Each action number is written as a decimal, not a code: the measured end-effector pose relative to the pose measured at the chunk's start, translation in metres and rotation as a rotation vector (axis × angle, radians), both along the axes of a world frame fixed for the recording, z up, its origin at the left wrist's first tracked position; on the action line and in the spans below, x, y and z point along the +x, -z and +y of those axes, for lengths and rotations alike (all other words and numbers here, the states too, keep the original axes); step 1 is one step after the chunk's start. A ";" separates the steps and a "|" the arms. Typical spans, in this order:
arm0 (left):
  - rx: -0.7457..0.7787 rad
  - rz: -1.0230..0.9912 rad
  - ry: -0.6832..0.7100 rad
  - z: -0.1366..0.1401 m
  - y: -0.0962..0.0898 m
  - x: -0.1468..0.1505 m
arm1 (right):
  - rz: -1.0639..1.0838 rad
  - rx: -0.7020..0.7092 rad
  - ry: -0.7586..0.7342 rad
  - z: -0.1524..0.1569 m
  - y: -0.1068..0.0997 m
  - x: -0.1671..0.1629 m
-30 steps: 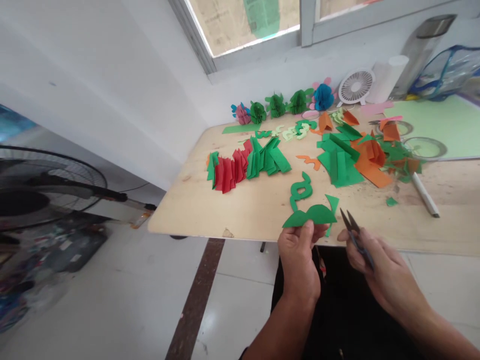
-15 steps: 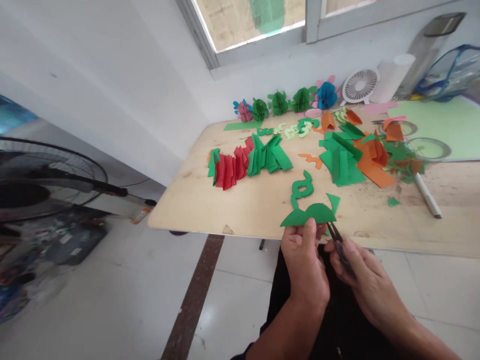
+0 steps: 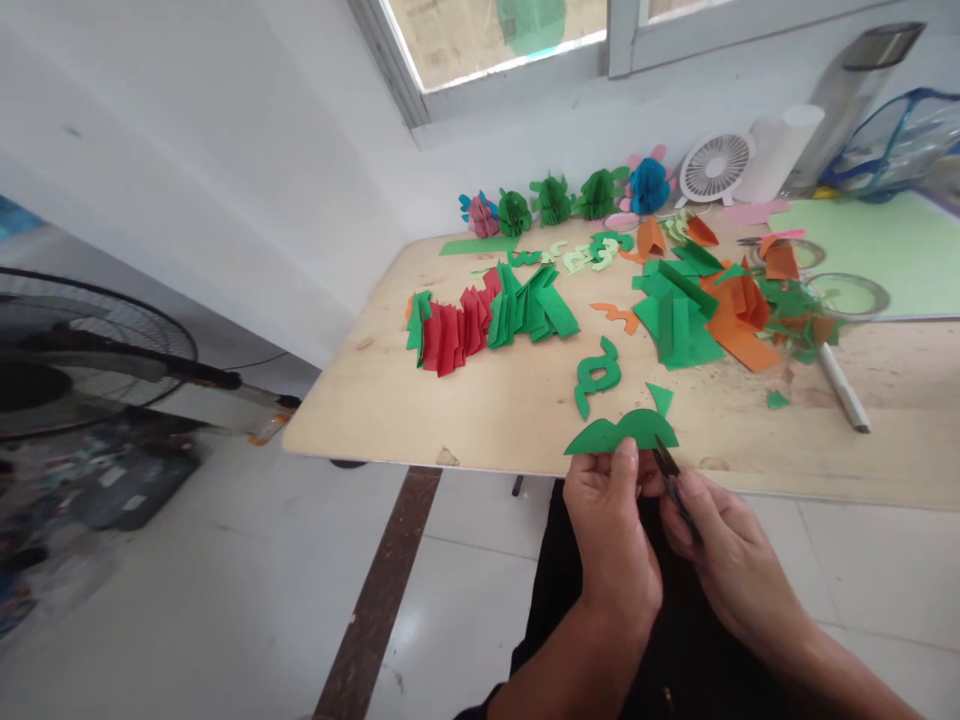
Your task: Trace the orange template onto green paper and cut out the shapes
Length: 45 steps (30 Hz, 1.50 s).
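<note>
Between the thumb and fingers of my left hand (image 3: 611, 520) is a piece of green paper (image 3: 626, 428) with a wavy, curved top edge. My right hand (image 3: 724, 540) grips a pair of dark scissors (image 3: 673, 485). The scissor blades lie against the right end of the paper, near its lower edge. Just beyond the paper, a small green scrap (image 3: 661, 398) rests on the table. Curly green cut-outs (image 3: 597, 375) lie a little farther left. My fingers hide the scissor handles in part.
On the wooden table (image 3: 360, 420) stand folded red papers (image 3: 450, 335) and green papers (image 3: 529, 305). Green and orange papers (image 3: 739, 315) are heaped at the right, near a white marker (image 3: 844, 390). Along the wall are paper figures (image 3: 555, 200) and a small white fan (image 3: 716, 168).
The scissor blades have moved from below the paper's right end up onto it. A green scrap by the paper now lies separate on the table. The view has shifted slightly.
</note>
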<state>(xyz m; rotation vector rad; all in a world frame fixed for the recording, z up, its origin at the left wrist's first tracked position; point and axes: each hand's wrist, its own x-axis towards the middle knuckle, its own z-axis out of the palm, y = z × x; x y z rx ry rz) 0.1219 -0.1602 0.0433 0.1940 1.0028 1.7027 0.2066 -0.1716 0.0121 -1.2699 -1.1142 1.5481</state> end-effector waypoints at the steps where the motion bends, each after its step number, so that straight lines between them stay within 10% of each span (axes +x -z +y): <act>1: -0.006 0.001 -0.003 0.000 0.000 0.000 | -0.001 -0.001 0.001 0.000 0.000 0.000; 45: -0.016 0.004 0.014 0.004 -0.006 -0.006 | -0.005 0.013 -0.015 0.004 -0.003 -0.001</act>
